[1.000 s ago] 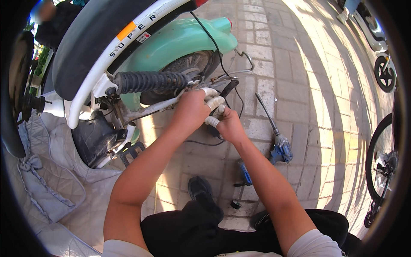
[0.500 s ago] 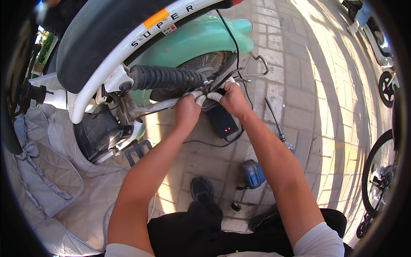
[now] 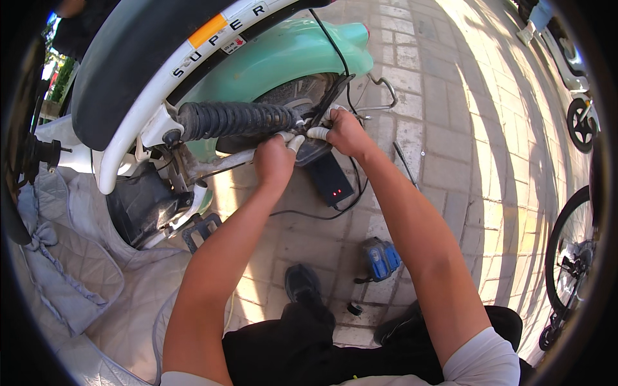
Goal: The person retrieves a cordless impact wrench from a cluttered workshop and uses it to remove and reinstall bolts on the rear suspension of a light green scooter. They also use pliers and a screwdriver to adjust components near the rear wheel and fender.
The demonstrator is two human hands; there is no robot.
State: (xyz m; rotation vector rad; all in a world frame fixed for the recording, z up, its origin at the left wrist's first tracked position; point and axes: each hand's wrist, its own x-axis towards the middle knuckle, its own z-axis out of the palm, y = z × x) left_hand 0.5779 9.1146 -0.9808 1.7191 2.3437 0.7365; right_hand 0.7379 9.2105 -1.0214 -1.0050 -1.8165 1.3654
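1. working at the rear wheel (image 3: 302, 96) of a mint-green scooter (image 3: 283, 55); both hands meet just below the end of the black ribbed shock absorber (image 3: 235, 120).
2. left hand (image 3: 275, 161): fingers curled narrow, white-taped fingertips pressed on something small beside the shock's lower end; what it pinches is hidden behind the knuckles, cannot tell.
3. right hand (image 3: 344, 132): touching the left, fingers hooked around a black part at the wheel; whether it clamps or only steadies, cannot tell.
4. black box with red lights (image 3: 329, 180) lies directly under the grip, its black cable (image 3: 309, 212) looping toward the person.
5. nearer the body than the grip: blue tool (image 3: 380, 258) on the paving; long screwdriver (image 3: 405, 164) right of the right wrist.
6. risk, judged: a slip could drive the fingertips against the tyre or the shock.
7. risk, judged: anything small released would drop onto the box or roll into the paving joints.
8. risk, judged: a forearm could snag the cable and drag the box.
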